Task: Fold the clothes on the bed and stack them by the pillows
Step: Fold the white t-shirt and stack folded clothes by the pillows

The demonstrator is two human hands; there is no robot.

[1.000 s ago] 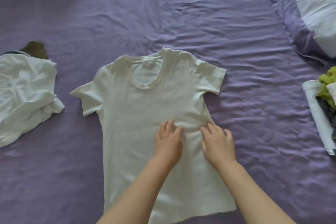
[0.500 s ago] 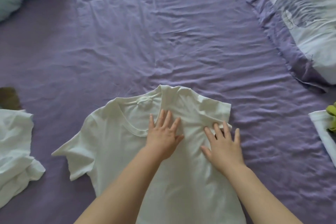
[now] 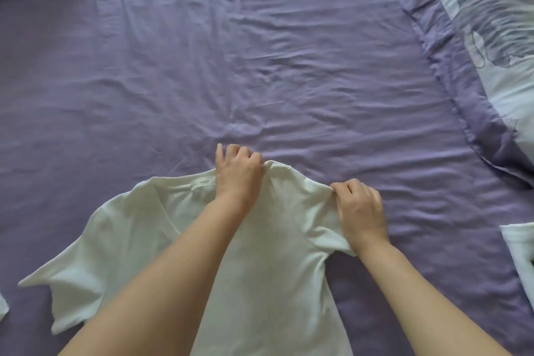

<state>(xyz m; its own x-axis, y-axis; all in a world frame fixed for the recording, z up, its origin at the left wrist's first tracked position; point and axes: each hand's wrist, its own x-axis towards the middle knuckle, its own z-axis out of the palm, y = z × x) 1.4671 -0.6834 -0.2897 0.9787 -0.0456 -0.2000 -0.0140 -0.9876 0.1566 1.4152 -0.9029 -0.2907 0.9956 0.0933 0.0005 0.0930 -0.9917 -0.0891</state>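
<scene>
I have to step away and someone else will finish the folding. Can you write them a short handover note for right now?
Left hand: pinches the white T-shirt at the collar by its right shoulder.
Right hand: grips the shirt's right shoulder near the sleeve.
The shirt lies spread flat on the purple sheet, not yet folded. Folded white clothing sits at the right edge, near the pillow.
Left: fold this shirt, stack it there.

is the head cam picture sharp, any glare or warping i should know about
Head view: soft, even daylight with no glare; the white t-shirt looks a little washed out, so its creases are faint. Both the left hand and right hand are slightly soft-edged. Wide-angle stretch enlarges the forearms at the bottom edge. Wrinkles in the purple sheet read clearly.
</scene>
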